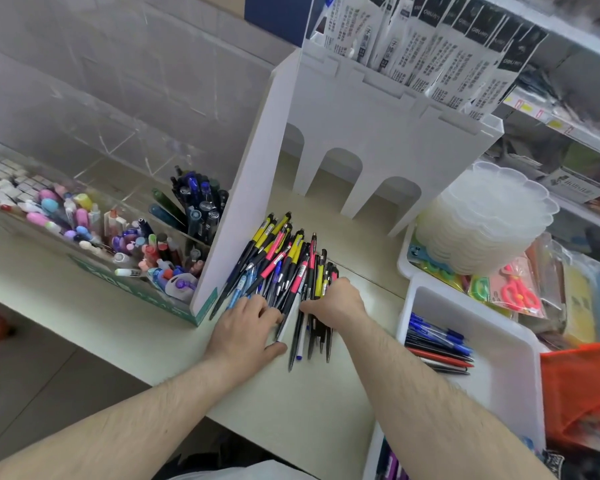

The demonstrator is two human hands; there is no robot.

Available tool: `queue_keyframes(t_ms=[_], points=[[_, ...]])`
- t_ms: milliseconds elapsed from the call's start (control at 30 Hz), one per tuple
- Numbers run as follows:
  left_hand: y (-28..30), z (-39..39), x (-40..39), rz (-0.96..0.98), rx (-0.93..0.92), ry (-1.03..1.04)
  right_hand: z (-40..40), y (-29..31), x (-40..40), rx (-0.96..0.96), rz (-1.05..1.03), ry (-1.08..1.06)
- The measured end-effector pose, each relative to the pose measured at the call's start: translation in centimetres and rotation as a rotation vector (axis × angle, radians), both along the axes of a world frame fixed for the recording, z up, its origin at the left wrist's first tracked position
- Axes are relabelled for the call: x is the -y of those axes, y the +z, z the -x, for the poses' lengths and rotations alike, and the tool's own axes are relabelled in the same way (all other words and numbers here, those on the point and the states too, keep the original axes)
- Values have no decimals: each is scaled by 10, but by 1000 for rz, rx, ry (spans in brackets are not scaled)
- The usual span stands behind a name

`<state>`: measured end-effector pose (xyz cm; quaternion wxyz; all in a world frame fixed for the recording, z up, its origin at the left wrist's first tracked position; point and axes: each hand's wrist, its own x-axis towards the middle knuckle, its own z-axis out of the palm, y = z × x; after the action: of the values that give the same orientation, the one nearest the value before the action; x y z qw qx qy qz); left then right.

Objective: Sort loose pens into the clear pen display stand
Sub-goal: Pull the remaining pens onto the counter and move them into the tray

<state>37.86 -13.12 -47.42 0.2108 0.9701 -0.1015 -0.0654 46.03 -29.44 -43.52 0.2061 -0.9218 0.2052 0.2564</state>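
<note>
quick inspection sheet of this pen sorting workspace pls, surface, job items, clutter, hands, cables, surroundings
surface: pale counter, bare patch in front of the pile
job's things: heap of loose pens lying flat beside the white divider panel; clear pen display stand at left, compartments already holding upright pens
clutter: white tray with blue, red and black pens; stack of clear palettes; packaged scissors
grippers: left hand and right hand both rest on the near end of the pile, fingers among pens; grip cannot be told
cables: nothing seen
surroundings: white rack with boxed refills behind; shop shelves at right
</note>
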Motion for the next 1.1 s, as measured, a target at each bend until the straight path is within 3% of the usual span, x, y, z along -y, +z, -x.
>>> queue_keyframes(t_ms=[633, 867, 967, 1100], points=[[0, -2, 2, -43, -21, 18, 39, 2, -15, -33, 149, -13], [2, -2, 3, -20, -7, 29, 47, -3, -14, 68, 52, -108], [5, -1, 2, 48, -2, 65, 48, -1, -7, 24, -74, -216], [11, 3, -4, 248, 11, 134, 52, 7, 7, 22, -586, -574]])
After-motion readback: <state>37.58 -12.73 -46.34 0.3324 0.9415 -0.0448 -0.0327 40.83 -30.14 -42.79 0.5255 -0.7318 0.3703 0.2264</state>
